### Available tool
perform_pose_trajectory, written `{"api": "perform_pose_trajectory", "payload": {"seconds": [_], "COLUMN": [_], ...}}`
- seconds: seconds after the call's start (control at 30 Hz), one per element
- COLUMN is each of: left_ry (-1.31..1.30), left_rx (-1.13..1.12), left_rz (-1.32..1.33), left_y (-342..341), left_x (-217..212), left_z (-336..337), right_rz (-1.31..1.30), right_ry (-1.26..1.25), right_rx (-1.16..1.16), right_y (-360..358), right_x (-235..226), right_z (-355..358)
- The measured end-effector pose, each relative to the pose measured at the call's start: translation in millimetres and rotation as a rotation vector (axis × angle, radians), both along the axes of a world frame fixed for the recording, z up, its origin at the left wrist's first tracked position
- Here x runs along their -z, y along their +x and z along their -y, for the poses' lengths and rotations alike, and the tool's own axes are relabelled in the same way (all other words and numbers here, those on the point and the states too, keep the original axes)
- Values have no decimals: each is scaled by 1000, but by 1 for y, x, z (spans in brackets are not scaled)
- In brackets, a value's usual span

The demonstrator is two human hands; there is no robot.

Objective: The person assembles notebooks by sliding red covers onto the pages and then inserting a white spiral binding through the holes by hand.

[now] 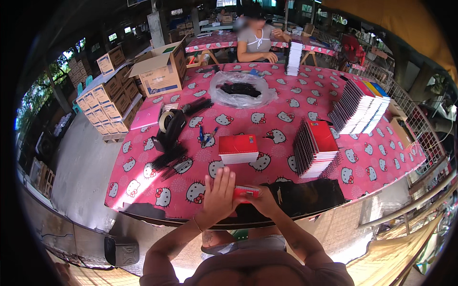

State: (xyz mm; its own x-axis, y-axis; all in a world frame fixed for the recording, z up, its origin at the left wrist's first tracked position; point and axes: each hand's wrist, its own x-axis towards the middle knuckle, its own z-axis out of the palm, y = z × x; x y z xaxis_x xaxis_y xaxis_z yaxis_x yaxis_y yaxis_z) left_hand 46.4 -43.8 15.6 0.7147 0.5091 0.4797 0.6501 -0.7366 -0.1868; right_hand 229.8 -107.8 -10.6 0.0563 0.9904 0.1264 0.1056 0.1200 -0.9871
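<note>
Near the table's front edge, my right hand point(263, 201) grips a small red notebook point(246, 191). Against its left side lies my left hand point(221, 194), fingers stretched out flat and pointing away from me. Both hands partly hide the notebook. Just beyond them a stack of red-covered notebooks point(238, 145) rests on the table, with no coils visible on it. To the right stands a taller pile of red notebooks point(318, 147) with black wire coils along its edges. Blue-handled pliers point(207, 137) lie beyond my left hand, beside loose black wire coils point(169, 157).
A black tape dispenser point(170, 128) stands on the left of the pink patterned table point(281, 117). Farther off are a plastic bag point(217, 90) of black coils, an open carton point(162, 71) and more notebook piles point(358, 107). Another person point(257, 40) sits across the table.
</note>
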Motion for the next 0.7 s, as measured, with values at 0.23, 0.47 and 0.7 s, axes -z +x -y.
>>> {"api": "perform_pose_trajectory", "payload": {"seconds": [0.23, 0.47, 0.7], "left_ry": [-85, -73, -120], "left_rx": [71, 88, 178], "left_rz": [7, -36, -17], "left_y": [4, 10, 13], "left_x": [10, 20, 26], "left_z": [10, 14, 16], "right_rz": [68, 86, 111], "right_ry": [98, 38, -12], "right_rx": [-24, -58, -136], "right_y": [10, 7, 9], "right_x": [24, 49, 49], "right_z": [-13, -10, -14]}}
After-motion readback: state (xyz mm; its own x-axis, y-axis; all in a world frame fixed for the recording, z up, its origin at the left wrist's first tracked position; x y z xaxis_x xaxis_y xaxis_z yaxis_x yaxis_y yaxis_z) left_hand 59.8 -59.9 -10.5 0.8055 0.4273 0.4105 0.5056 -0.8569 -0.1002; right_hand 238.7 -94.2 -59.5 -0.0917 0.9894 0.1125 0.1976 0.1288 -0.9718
